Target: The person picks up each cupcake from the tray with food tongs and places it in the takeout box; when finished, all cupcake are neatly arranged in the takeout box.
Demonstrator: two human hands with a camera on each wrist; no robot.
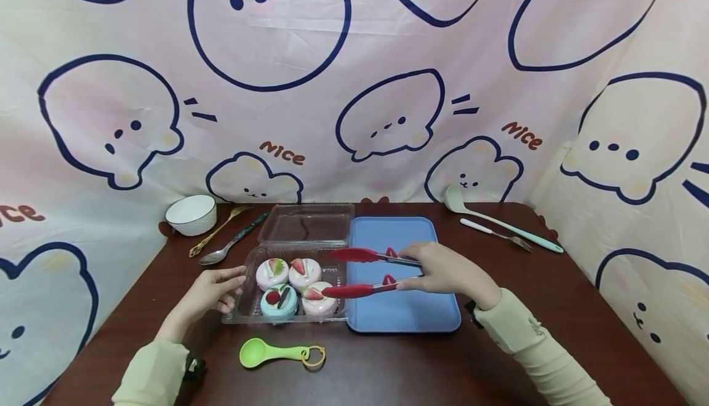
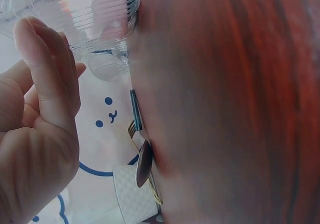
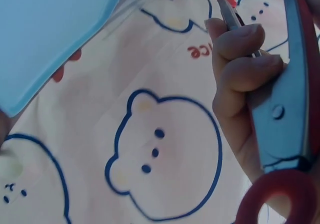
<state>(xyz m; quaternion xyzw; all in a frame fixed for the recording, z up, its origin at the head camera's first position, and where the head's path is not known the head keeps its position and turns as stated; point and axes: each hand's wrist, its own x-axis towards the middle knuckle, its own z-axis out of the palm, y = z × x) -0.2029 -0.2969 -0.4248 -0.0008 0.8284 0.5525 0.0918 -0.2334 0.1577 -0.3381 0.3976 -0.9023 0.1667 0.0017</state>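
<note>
My right hand (image 1: 445, 270) grips a pair of tongs (image 1: 360, 291) with red tips and metal arms. Their tips are spread apart over the clear plastic box (image 1: 235, 315); the lower tip overlaps the front right strawberry-topped cake (image 1: 319, 305), and contact is unclear. Beside it in the box sit a blue cake (image 1: 279, 309) with a red berry and two more pink-white cakes, one (image 1: 271, 278) at back left and one (image 1: 305, 278) at back right. At the box's left edge is my left hand (image 1: 207, 292), its loosely bent fingers against the rim. The right wrist view shows fingers wrapped around the tongs' metal arm (image 3: 280, 93).
A blue tray (image 1: 404, 317) adjoins the box on the right. In front lies a green measuring spoon (image 1: 255, 353). At back left stand a white bowl (image 1: 191, 215), a gold fork (image 1: 216, 232) and a spoon (image 1: 216, 256); at back right, a ladle (image 1: 498, 224) and a white-handled fork (image 1: 479, 226).
</note>
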